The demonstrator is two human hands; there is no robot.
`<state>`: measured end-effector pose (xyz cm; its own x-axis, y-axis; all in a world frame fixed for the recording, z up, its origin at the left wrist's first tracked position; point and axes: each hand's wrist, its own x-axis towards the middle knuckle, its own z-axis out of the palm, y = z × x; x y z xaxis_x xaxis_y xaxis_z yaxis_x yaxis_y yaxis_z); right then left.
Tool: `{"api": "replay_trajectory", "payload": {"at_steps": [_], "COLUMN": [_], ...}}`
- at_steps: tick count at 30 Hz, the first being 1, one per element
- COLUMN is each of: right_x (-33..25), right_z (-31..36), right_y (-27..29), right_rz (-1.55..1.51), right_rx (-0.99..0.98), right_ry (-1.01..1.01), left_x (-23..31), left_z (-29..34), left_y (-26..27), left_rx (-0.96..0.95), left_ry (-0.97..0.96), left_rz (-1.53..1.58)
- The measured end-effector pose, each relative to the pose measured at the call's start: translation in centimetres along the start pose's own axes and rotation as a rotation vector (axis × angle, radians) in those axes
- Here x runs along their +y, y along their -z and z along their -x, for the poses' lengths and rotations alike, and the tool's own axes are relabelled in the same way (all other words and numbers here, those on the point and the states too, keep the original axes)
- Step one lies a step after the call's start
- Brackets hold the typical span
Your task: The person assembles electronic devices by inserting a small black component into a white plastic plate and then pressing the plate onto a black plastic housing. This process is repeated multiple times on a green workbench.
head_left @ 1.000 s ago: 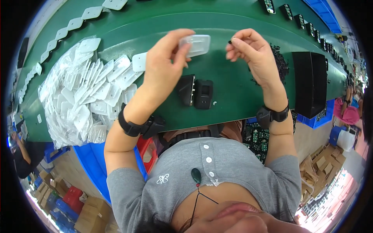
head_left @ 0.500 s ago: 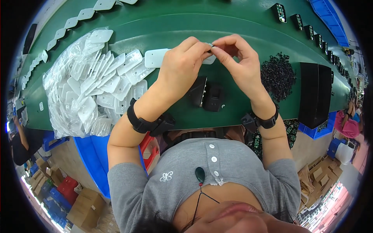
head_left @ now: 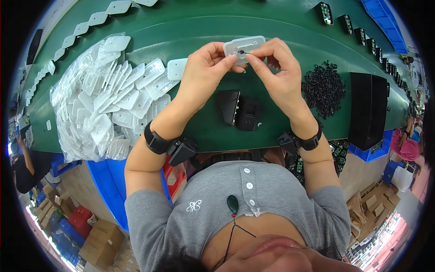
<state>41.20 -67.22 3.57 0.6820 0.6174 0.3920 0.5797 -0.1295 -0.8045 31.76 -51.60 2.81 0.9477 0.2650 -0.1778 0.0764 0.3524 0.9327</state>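
Note:
My left hand (head_left: 204,68) grips a white plastic cover (head_left: 250,42) by its near left side, tilted so its ribbed inner face shows. With thumb and forefinger, my right hand (head_left: 280,65) pinches a small black part (head_left: 241,52) against the middle of that cover. Left of it, a second white cover (head_left: 176,70) lies on the green table, partly behind my left hand. Below my hands stand two black plastic housings, one angular with a pale edge (head_left: 228,105) and one with a recess (head_left: 248,114).
White covers (head_left: 127,93) spill from a clear bag on the left. Small black parts (head_left: 324,88) form a heap at right, beside black boxes (head_left: 367,109). Rows of white plates (head_left: 97,18) and black housings with circuit boards (head_left: 348,26) run along the far sides. A blue bin (head_left: 106,181) sits below.
The white cover has come up between my hands and turned its inner face into view. My left hand has shifted slightly left; my right fingertips now press the black part to the cover.

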Motion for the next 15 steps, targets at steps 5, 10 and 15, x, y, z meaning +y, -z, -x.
{"api": "replay_trajectory", "payload": {"at_steps": [5,10,15], "right_x": [0.1,-0.7,-0.5], "right_z": [0.0,0.3,0.4], "right_y": [-0.2,-0.6,-0.7], "right_rz": [0.067,-0.213,-0.2], "right_rx": [-0.038,-0.049,-0.036], "right_ry": [0.008,-0.312,-0.339], "left_x": [-0.6,-1.1,-1.1], "left_z": [0.1,0.2,0.0], "left_y": [-0.4,-0.9,-0.6], "left_rx": [-0.001,0.06,0.08], "left_ry": [-0.099,-0.282,-0.365], "left_rz": [-0.009,-0.202,-0.332]}}
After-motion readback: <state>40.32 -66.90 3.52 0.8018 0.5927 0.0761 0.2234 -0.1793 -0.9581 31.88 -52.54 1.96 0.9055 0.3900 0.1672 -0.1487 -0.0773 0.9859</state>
